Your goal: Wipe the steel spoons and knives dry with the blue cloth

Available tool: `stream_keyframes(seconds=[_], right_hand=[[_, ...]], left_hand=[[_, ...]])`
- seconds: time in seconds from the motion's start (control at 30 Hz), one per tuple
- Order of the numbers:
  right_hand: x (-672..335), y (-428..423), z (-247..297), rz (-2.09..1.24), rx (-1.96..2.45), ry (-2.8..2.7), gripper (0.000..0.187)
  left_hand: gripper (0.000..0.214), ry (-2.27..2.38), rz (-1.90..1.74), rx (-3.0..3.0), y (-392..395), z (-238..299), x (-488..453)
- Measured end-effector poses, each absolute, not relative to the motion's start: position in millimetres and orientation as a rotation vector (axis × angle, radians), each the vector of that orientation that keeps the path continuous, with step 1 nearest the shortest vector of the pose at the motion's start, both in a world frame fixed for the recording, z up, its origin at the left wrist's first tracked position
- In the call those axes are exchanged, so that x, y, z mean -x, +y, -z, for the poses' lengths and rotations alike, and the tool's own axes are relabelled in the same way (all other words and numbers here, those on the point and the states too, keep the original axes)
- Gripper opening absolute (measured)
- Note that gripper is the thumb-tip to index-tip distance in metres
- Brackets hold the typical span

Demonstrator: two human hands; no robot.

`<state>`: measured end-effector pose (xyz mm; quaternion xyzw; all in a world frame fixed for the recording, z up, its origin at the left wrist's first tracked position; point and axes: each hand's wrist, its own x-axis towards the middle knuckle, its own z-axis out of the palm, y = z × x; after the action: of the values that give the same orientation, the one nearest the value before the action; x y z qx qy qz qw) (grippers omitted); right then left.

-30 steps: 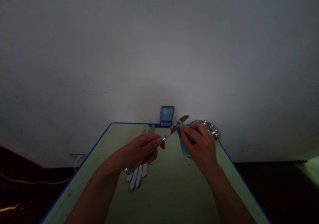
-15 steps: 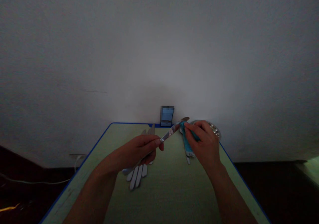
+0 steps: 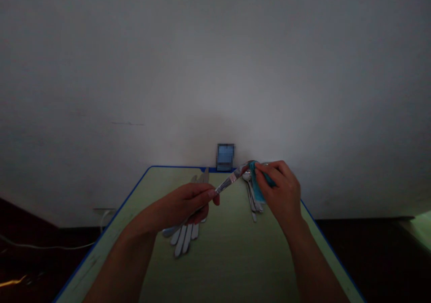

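The left hand [image 3: 182, 202] grips a knife [image 3: 230, 180], and the right hand [image 3: 279, 191] pinches a blue cloth [image 3: 257, 182] on its blade.

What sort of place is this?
Likely a home kitchen or dining corner: table knives, spoons and a teal cloth on a green, blue-edged tabletop by a bare white wall.

Glossy metal knife blade [image 3: 229, 181], matt teal cloth [image 3: 258, 182], smooth white cutlery handles [image 3: 181, 240], matt green tabletop [image 3: 232, 267]
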<state>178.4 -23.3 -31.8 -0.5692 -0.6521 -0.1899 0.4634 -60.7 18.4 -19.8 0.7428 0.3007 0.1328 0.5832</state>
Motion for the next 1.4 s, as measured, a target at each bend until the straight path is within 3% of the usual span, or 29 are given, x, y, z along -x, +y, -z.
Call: stream_keyframes(seconds=[0.43,0.8,1.4], right_hand=[[-174.2,-28.1,28.3,0.4,1.344,-1.535,0.016],[-143.0,-41.6,22.9,0.315,1.21,-1.849,0.016],[-140.5,-42.2,25.8,0.335,1.257,-1.923,0.018]], left_hand=[[0.036,0.751,-0.317,-1.736,16.7,17.8,58.5],[0.035,0.802,-0.329,-1.708,17.1,10.9,53.4],[0.034,0.817,-0.363,-1.807,12.3,10.1,47.5]])
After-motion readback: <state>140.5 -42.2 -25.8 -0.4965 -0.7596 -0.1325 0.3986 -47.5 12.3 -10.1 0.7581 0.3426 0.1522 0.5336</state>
